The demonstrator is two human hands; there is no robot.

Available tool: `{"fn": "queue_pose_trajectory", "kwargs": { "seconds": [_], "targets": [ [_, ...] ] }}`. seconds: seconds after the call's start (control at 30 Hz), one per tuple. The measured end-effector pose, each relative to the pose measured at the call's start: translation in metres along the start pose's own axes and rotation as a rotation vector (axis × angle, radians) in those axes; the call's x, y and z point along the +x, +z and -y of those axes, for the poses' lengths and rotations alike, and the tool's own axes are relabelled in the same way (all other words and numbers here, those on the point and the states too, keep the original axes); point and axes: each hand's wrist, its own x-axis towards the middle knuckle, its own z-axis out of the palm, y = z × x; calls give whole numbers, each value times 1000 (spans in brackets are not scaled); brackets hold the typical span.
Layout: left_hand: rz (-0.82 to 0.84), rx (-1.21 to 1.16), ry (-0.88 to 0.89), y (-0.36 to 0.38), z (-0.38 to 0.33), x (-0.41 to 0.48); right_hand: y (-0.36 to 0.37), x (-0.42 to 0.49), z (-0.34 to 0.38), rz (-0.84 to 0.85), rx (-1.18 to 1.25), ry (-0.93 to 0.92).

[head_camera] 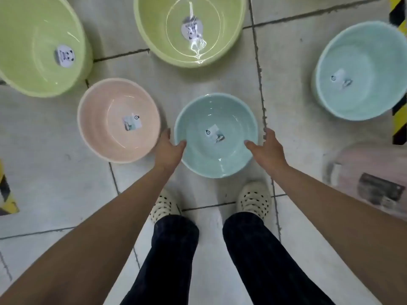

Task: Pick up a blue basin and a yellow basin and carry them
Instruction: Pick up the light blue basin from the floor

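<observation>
1. Left hand point(169, 148) and right hand point(267, 148) pinch the blue basin point(198, 157) between them, thumbs inside the rim, fingers outside.
2. Pink basin point(99, 119) just beside the left hand.
3. Further out, yellow basin point(231, 34), well beyond both hands.

Overhead light is glaring off the far yellow basin point(154, 29); wide-angle distortion is bending edges; the near-right pink tub point(370, 164) is blurring.

1. blue basin point(211, 159) point(363, 51): two
2. yellow basin point(33, 29) point(154, 29): two
3. pink basin point(99, 119): one; a blurred pinkish thing point(363, 157) at the right may be another
4. hand point(169, 149) point(267, 148): two
5. shoe point(164, 204) point(254, 200): two
</observation>
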Motion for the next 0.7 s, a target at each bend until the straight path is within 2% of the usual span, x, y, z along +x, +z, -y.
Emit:
{"fn": "queue_pose_trajectory", "kwargs": {
  "seconds": [0.2, 0.37, 0.53, 0.7],
  "targets": [
    [21, -20, -68, 28, 34, 49, 24, 49, -24, 43, -8, 1],
    [27, 51, -14, 30, 35, 54, 23, 48, -24, 41, 62, -9],
    [44, -26, 51, -10, 17, 17, -5, 13, 5, 47, 3, -87],
    [-41, -74, 41, -91, 18, -31, -9, -45, 67, 138, -79, -196]
  ]
}}
